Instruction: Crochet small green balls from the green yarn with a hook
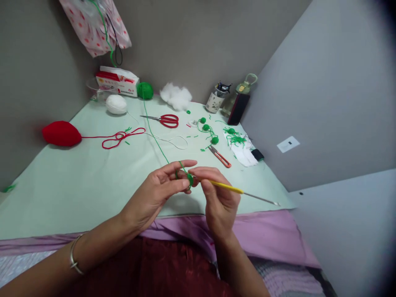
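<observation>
Between thumb and fingers, my left hand (161,187) pinches a small piece of green crochet (189,180). Its raised index finger carries the green yarn (159,147), which runs back to a green yarn ball (145,90) by the wall. My right hand (221,198) is closed round the yellow grip of a crochet hook (227,187). The hook's near tip meets the green piece at my left fingertips; its other metal end points out to the right. Exactly how the tip sits in the stitches is too small to tell.
Red-handled scissors (168,120), orange thread snips (220,156) and green crocheted balls (206,127) lie beyond my hands. Red yarn (62,133) and white yarn (116,104) are at left. White stuffing (176,97), a pen cup (215,100) and a phone (239,109) line the back.
</observation>
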{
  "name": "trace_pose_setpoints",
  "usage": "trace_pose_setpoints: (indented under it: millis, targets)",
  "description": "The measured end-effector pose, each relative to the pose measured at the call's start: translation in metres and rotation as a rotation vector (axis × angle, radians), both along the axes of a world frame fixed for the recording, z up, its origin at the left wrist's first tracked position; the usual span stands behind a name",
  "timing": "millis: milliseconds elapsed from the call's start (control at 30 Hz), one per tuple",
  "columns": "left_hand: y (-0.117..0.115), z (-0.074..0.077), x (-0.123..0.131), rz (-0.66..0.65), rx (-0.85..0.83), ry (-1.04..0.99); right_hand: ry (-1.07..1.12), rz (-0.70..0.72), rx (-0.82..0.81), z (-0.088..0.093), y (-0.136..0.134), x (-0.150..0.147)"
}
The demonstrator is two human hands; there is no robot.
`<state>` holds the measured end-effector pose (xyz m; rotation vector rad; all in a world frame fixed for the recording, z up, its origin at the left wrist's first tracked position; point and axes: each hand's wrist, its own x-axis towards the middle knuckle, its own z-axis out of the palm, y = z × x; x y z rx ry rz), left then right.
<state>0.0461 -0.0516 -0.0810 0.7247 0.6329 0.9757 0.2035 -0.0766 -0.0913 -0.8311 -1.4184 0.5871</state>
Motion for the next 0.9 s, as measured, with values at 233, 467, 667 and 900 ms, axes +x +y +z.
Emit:
trace_pose_setpoints:
  millis: [233,467,667,900]
  targets:
    - [0.001,-0.005,0.004,0.007,-0.085,-0.067,-0.430,-0.234,0.210,-0.010,-0.006,-0.002]
    - [0.005,-0.003,-0.001,0.008,-0.084,-0.073,0.202,-0.035,-0.142,-0.002,0.002,0.008]
    - [0.002,0.004,0.006,0.048,0.095,0.001,0.222,0.069,-0.258,-0.002,0.004,-0.001]
    - [0.026,0.003,-0.008,0.138,-0.167,0.021,-0.192,0.099,-0.407,0.008,0.067,0.067]
